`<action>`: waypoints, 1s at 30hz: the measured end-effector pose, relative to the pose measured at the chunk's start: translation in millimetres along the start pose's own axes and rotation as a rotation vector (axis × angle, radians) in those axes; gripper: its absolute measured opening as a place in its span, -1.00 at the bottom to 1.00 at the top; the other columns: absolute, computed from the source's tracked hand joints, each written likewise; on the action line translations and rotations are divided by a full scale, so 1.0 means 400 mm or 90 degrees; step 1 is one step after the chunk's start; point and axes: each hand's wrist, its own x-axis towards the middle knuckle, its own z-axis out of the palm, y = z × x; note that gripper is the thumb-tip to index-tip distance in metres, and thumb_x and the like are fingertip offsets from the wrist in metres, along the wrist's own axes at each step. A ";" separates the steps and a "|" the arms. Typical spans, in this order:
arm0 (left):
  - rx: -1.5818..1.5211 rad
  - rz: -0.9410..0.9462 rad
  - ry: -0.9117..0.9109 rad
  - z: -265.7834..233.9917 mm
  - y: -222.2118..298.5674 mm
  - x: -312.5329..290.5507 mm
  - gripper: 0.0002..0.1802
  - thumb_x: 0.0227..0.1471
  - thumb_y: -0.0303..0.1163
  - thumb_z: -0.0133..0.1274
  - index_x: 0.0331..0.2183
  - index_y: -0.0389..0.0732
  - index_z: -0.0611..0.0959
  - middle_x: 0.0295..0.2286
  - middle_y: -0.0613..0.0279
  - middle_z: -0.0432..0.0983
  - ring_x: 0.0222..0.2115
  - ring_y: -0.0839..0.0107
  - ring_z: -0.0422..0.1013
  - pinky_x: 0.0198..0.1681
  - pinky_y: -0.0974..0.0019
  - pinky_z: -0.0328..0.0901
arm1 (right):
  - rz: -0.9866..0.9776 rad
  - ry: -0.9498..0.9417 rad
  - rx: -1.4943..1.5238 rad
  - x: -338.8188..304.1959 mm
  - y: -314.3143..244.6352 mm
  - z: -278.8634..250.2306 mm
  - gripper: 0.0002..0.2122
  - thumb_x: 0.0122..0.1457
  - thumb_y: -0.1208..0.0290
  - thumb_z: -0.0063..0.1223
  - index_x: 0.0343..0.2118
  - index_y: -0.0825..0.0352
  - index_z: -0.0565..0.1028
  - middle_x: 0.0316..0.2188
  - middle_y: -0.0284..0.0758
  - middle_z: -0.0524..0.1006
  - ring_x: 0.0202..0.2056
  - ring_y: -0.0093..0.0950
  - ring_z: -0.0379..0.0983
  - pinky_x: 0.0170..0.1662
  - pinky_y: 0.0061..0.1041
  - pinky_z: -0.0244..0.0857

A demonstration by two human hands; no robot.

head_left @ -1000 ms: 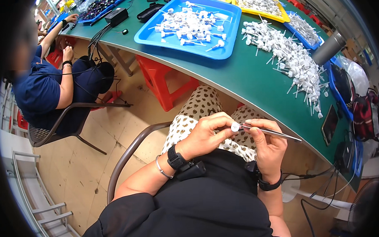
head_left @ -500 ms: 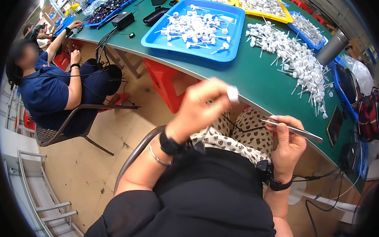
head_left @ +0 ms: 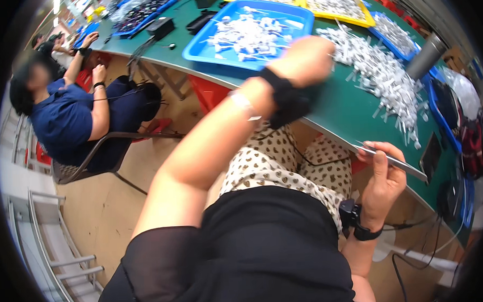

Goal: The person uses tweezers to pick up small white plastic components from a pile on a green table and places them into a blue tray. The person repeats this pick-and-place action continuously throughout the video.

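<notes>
1. Up front, my left hand [head_left: 308,58] reaches over the green table [head_left: 335,102] toward the pile of white parts [head_left: 380,74] — grip blurred, I cannot tell.
2. My right hand [head_left: 383,180] pinches metal tweezers [head_left: 393,160] at the table edge.

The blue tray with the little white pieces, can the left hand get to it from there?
Probably yes: the left hand is raised over the green table, right beside the blue tray, with nothing between them.

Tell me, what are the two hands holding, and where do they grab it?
The right hand pinches thin metal tweezers near one end, between thumb and fingers. The left hand reaches out over the green table; whether it holds anything cannot be told.
</notes>
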 end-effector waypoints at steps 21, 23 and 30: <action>-0.259 -0.131 0.154 0.120 -0.025 0.188 -0.79 -0.06 -0.38 0.29 -0.45 -0.36 0.69 -0.46 -0.06 0.63 -0.33 0.15 0.59 -0.23 0.18 0.45 | -0.033 -0.009 -0.029 0.005 0.016 -0.044 -0.81 0.38 0.46 -0.05 -0.10 0.49 0.44 -0.18 -0.12 0.56 -0.26 -0.45 0.56 -0.14 -0.53 0.47; -0.473 -0.178 0.173 0.087 -0.028 0.164 -0.78 -0.05 -0.38 0.31 -0.49 -0.36 0.67 -0.52 0.03 0.62 -0.37 0.30 0.58 -0.28 0.29 0.44 | -0.027 -0.015 -0.019 0.005 0.015 -0.040 -0.81 0.38 0.45 -0.04 -0.09 0.49 0.44 -0.18 -0.12 0.56 -0.27 -0.45 0.56 -0.15 -0.52 0.47; -0.871 -0.104 0.043 -0.007 0.068 -0.118 -0.66 0.10 -0.46 0.22 -0.09 -0.39 0.57 -0.29 0.21 0.56 -0.31 0.51 0.50 -0.23 0.40 0.42 | 0.016 -0.013 0.047 -0.010 0.004 -0.021 -0.81 0.38 0.44 -0.04 -0.08 0.45 0.43 -0.16 -0.13 0.55 -0.23 -0.42 0.55 -0.13 -0.46 0.47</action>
